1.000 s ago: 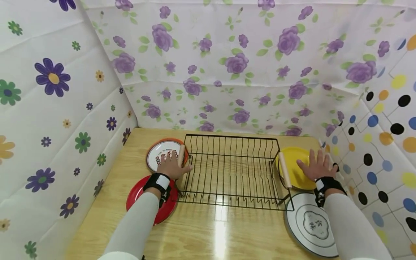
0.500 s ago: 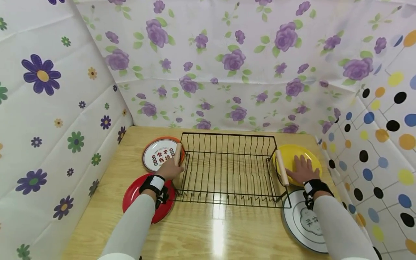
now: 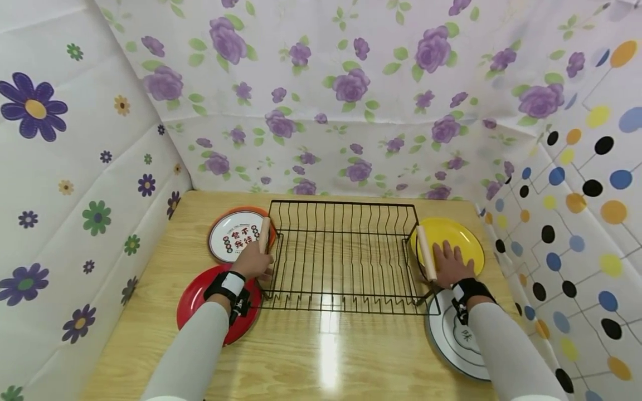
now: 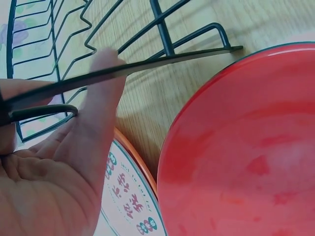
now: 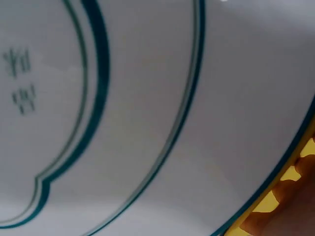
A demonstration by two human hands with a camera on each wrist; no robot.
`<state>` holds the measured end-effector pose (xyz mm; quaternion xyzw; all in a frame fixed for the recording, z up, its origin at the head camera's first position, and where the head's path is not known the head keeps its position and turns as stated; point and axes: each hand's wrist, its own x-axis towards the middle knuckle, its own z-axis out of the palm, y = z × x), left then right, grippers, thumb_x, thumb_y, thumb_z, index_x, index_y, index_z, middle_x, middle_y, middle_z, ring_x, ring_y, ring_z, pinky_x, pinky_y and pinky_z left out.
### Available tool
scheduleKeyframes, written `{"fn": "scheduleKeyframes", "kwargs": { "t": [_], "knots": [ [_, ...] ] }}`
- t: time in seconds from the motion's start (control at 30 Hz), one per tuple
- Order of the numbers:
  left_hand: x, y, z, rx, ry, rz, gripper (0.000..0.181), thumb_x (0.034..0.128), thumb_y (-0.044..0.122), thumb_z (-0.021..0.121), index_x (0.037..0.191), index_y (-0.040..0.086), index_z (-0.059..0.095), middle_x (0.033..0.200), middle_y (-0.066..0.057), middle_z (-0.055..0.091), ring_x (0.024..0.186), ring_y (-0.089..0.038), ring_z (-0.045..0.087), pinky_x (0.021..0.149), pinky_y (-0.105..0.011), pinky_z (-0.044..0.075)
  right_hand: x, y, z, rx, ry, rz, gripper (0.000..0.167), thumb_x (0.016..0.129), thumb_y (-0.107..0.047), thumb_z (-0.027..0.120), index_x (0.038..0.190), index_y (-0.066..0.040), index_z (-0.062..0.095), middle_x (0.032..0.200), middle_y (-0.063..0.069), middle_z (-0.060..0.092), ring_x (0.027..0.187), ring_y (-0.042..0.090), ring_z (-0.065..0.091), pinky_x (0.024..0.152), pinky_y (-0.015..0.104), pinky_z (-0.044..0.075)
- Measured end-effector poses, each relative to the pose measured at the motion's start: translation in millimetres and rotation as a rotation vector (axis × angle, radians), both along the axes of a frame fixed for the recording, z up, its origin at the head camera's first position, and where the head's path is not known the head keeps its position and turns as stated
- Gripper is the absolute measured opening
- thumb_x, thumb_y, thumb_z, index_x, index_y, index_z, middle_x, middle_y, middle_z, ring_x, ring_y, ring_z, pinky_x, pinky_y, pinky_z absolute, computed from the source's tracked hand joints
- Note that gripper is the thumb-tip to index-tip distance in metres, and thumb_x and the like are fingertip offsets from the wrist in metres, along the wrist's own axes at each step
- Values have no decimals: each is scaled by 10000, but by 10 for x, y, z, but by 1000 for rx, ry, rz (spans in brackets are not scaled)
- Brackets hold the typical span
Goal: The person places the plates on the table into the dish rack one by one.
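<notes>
A black wire dish rack [image 3: 343, 262] with a wooden handle at each end stands on the table. My left hand [image 3: 252, 260] holds its left end, by the lower part of the left handle [image 3: 264, 234]. In the left wrist view, the thumb [image 4: 101, 103] extends past the black bar, other fingers partly hidden behind it. Outside the right handle [image 3: 427, 253], my right hand [image 3: 453, 265] lies over the yellow plate [image 3: 463, 236], fingers spread. Below that hand, a white plate with dark rings [image 3: 441, 331] is partly covered by the forearm; it fills most of the right wrist view.
Left of the rack lie a white plate with red characters [image 3: 228, 234] on an orange-rimmed one, and a red plate [image 3: 193, 295] partly under the left wrist. Flowered cloth [image 3: 326, 150] rises behind the wooden table [image 3: 296, 356]; a dotted cloth [image 3: 577, 267] bounds the right side.
My left hand has drawn back from over the white plate and its fingers have curled at the rack's left end. The right hand has moved left across the yellow plate toward the right handle.
</notes>
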<state>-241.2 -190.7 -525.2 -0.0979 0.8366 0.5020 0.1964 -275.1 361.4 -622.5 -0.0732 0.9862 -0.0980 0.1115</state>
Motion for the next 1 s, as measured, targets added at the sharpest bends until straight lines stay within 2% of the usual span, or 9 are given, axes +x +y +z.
{"fn": "scheduleKeyframes", "kwargs": {
  "t": [0.1,0.23,0.4,0.47,0.57,0.67,0.77,0.9,1.0],
  "knots": [
    [-19,-32,-6,-3,11,-9,460,1051,64,515,1454,-98,364,1282,-350,549,946,-388,773,747,-432,656,3,-34,-12,21,36,2,953,963,-435,698,1656,-69,155,1704,318,71,1527,622,78,1096,889,121],
    [-24,-48,-10,0,-1,-8,477,1049,63,522,1462,-104,355,1284,-354,535,950,-383,773,760,-432,656,31,-83,8,27,42,4,929,977,-492,660,1650,-67,180,1695,328,97,1515,637,97,1073,906,137],
    [-17,-38,15,6,8,-16,509,1057,72,522,1493,-105,329,1312,-360,517,994,-415,756,767,-442,654,111,-157,82,32,65,12,792,1019,-323,637,1644,-62,226,1677,337,160,1501,643,153,1056,904,199],
    [-20,-30,24,6,26,-17,544,1057,75,524,1526,-91,306,1325,-367,517,1011,-434,748,762,-452,651,135,-178,108,33,98,17,743,1035,-301,618,1636,-56,257,1661,335,209,1488,633,201,1032,897,249],
    [-22,-22,21,-10,21,-23,508,1058,89,522,1500,-81,339,1315,-348,536,1033,-425,747,779,-448,651,179,-214,148,34,148,34,699,1043,-304,615,1618,-52,308,1620,330,294,1453,602,284,976,877,324],
    [-19,-31,6,-19,8,-35,444,1063,102,511,1442,-90,380,1291,-332,547,1045,-410,749,801,-450,650,215,-254,189,40,216,72,707,959,-147,718,1571,-25,386,1539,324,402,1353,556,404,875,816,421],
    [-29,-44,-6,-19,14,-30,463,1062,102,518,1458,-86,368,1299,-333,545,1031,-403,754,802,-455,649,246,-300,237,41,305,111,758,833,-9,809,1506,-2,461,1412,299,516,1207,496,517,780,727,490],
    [-48,-57,-18,-7,24,-24,554,1057,93,527,1536,-76,307,1334,-358,529,1011,-412,754,789,-464,648,281,-335,273,61,402,118,748,742,13,883,1404,11,536,1265,241,611,1073,431,601,760,654,537],
    [-40,-51,-34,-2,19,-40,567,1054,87,521,1542,-89,291,1330,-372,522,1011,-420,754,782,-465,648,324,-342,305,72,440,93,652,729,17,887,1310,14,590,1201,212,652,1019,407,633,778,630,550]
  ]
}}
